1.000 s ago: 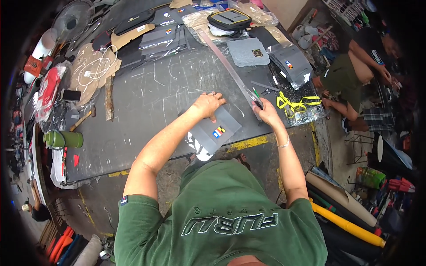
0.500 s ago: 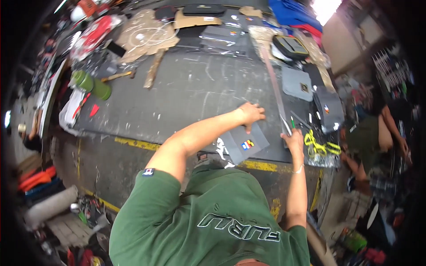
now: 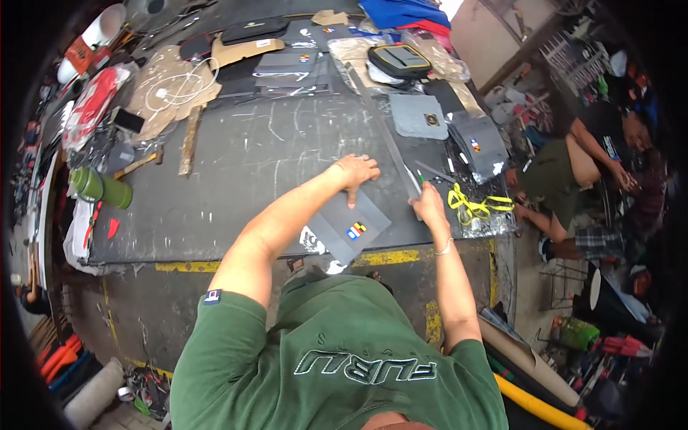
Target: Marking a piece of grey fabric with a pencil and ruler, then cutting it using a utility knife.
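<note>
Left hand [image 3: 355,173] loosely spread, thumb on grey panel [image 3: 344,222]: steadying step, seemingly. Right hand [image 3: 430,206] beside long strip [image 3: 387,135], grip contents can't tell. Next move calls for panel kept flat.

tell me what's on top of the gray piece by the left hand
On the gray piece: a small multicoloured patch and the thumb of the left hand. Whatever the thumb covers cannot be seen.

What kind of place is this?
It looks like a workshop, maybe one where things are cut out and put together. There's a big dark worktable, a long straightedge lying on it, and a long yellow roll down beside other rolls.
</note>
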Demonstrator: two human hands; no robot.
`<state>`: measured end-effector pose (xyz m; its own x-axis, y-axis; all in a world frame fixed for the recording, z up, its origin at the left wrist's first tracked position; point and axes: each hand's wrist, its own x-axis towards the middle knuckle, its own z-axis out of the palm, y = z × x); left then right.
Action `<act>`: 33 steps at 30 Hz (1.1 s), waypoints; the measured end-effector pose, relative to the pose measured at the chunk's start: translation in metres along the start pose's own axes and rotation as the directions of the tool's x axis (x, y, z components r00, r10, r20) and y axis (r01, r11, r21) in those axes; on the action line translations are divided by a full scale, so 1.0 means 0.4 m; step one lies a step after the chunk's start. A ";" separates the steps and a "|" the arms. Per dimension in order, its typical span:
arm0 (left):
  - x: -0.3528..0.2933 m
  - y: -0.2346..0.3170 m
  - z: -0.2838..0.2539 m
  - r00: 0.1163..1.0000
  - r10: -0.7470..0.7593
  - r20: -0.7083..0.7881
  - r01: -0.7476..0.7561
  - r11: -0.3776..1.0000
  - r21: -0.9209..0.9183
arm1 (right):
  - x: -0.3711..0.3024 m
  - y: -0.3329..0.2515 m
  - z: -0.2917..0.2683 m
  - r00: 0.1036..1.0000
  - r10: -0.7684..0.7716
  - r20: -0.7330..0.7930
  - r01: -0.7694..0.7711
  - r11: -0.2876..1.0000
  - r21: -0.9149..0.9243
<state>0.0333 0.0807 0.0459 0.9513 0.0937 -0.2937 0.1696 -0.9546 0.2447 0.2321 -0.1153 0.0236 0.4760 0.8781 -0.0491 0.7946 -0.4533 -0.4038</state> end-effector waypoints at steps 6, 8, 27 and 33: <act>-0.004 -0.007 0.004 1.000 -0.002 -0.015 0.003 0.999 0.036 | -0.022 -0.038 -0.043 0.985 0.163 0.051 -0.170 0.966 0.193; -0.003 0.000 0.003 0.999 -0.045 -0.002 0.045 0.998 0.036 | -0.025 -0.040 -0.043 0.979 0.189 -0.081 -0.170 0.966 0.195; -0.245 -0.039 0.067 0.824 -0.564 0.049 0.242 0.271 -0.932 | -0.450 0.039 -0.015 0.866 0.441 -0.236 -0.185 0.721 0.668; -0.225 0.113 0.171 0.671 -0.733 0.107 0.148 -0.008 -0.989 | -0.485 0.018 0.124 0.857 0.485 -0.173 -0.178 0.595 0.784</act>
<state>-0.0621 0.0098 0.0203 0.4869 0.7330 -0.4751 0.3938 0.3013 0.8684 0.1270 -0.2813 -0.0151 0.8586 0.5064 -0.0797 0.0926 -0.3062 -0.9474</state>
